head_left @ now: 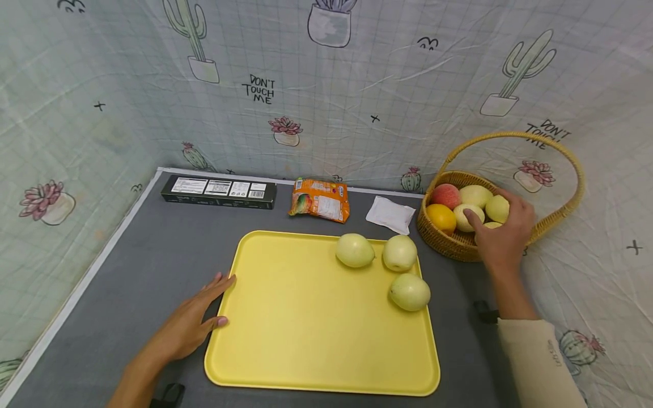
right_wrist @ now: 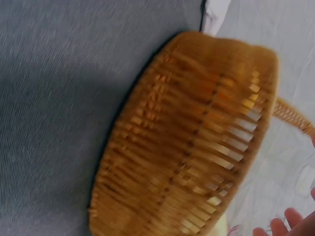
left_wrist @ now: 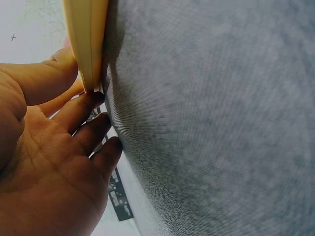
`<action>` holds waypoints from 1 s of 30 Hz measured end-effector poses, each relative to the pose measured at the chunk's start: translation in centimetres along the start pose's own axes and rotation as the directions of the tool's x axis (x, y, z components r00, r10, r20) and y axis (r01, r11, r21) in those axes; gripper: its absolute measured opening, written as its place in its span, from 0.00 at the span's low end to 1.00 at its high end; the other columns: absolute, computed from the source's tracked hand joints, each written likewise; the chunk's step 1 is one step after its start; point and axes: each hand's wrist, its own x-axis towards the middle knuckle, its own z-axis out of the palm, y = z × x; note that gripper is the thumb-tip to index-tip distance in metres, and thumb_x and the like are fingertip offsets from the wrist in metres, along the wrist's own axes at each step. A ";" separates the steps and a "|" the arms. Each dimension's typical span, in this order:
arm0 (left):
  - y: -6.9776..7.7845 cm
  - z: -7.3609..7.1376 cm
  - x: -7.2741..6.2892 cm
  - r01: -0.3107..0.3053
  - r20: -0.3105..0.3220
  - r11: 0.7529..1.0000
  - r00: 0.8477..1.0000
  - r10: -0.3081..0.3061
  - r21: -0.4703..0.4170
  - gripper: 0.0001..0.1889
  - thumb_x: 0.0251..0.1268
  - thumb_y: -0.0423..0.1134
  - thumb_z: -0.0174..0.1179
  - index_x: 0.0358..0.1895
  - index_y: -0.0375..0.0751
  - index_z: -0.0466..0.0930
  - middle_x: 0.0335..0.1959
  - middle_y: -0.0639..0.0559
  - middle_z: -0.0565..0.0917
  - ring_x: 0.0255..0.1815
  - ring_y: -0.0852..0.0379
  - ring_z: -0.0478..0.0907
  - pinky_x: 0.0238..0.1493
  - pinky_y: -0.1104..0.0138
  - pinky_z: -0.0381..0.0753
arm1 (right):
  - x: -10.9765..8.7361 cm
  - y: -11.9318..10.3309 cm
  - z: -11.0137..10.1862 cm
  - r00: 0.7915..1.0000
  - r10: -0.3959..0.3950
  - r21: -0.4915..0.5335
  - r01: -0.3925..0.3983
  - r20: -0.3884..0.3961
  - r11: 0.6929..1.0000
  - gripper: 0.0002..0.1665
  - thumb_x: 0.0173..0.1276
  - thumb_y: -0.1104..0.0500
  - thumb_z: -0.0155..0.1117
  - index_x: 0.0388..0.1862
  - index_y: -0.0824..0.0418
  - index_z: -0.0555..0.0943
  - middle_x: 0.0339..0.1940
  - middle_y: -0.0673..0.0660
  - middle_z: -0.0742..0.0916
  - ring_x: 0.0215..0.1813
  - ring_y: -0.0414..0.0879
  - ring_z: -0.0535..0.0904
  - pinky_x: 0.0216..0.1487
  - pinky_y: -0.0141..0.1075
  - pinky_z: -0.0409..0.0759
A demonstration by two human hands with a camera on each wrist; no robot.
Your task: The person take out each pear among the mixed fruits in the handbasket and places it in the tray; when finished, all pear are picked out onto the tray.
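A yellow tray (head_left: pixel 316 317) lies on the grey tabletop. My left hand (head_left: pixel 191 323) rests at its left edge with the fingers extended, and the left wrist view shows thumb and fingertips at the tray rim (left_wrist: pixel 86 44). Three pale green-yellow fruits lie towards the tray's right side: one fruit (head_left: pixel 355 250) at the back, another fruit (head_left: pixel 400 253) at the corner, a third fruit (head_left: pixel 410 292) nearer. My right hand (head_left: pixel 510 232) reaches over the wicker basket (head_left: pixel 449 246), thumb and fingers spread above its fruit. In the right wrist view its fingertips (right_wrist: pixel 293 219) show beyond the basket wall (right_wrist: pixel 172 142).
The basket holds a red peach (head_left: pixel 446 196), an orange (head_left: pixel 441 218) and several pale fruits; its tall handle (head_left: pixel 515 135) arches above. Along the back lie a black box (head_left: pixel 219 191), an orange packet (head_left: pixel 320 199) and a white packet (head_left: pixel 390 213). Printed cloth hangs behind.
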 end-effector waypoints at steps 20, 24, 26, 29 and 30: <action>-0.6 0.2 -0.2 -0.026 -0.023 1.000 0.999 0.026 -0.004 0.45 0.67 0.38 0.72 0.85 0.49 0.60 0.86 0.41 0.62 0.88 0.63 0.46 0.87 0.74 0.46 | 3.2 4.1 -0.5 0.954 0.290 -0.152 -0.277 0.071 0.949 0.46 0.68 0.53 0.79 0.81 0.50 0.69 0.78 0.68 0.71 0.81 0.64 0.62 0.84 0.54 0.59; -0.6 0.2 -0.2 -0.033 -0.027 0.999 0.999 0.033 0.000 0.45 0.67 0.39 0.72 0.85 0.48 0.60 0.86 0.42 0.62 0.86 0.70 0.44 0.87 0.73 0.47 | 3.8 4.7 -0.4 0.936 0.331 -0.189 -0.305 0.122 0.933 0.46 0.70 0.52 0.76 0.84 0.52 0.66 0.79 0.69 0.70 0.81 0.66 0.62 0.84 0.58 0.59; -0.7 0.2 -0.2 -0.044 -0.028 0.999 0.999 0.044 0.002 0.45 0.67 0.39 0.72 0.85 0.47 0.60 0.86 0.41 0.63 0.85 0.72 0.43 0.84 0.81 0.42 | 4.0 5.0 -0.4 0.929 0.340 -0.202 -0.309 0.148 0.930 0.46 0.72 0.52 0.75 0.84 0.53 0.65 0.79 0.70 0.70 0.81 0.67 0.63 0.84 0.59 0.59; -0.8 0.3 -0.2 -0.060 -0.030 0.998 0.998 0.060 -0.005 0.45 0.66 0.38 0.72 0.85 0.46 0.60 0.85 0.40 0.63 0.84 0.75 0.41 0.73 0.94 0.34 | 4.2 5.2 -0.4 0.920 0.350 -0.211 -0.313 0.176 0.926 0.45 0.73 0.51 0.74 0.84 0.54 0.65 0.81 0.69 0.68 0.82 0.66 0.61 0.84 0.59 0.58; -0.8 0.3 -0.2 -0.062 -0.031 0.998 0.998 0.062 -0.005 0.45 0.66 0.38 0.72 0.85 0.46 0.60 0.85 0.40 0.63 0.84 0.75 0.41 0.73 0.93 0.34 | 4.2 5.3 -0.3 0.919 0.350 -0.216 -0.310 0.181 0.926 0.45 0.73 0.51 0.74 0.84 0.54 0.66 0.81 0.70 0.68 0.82 0.67 0.61 0.84 0.59 0.58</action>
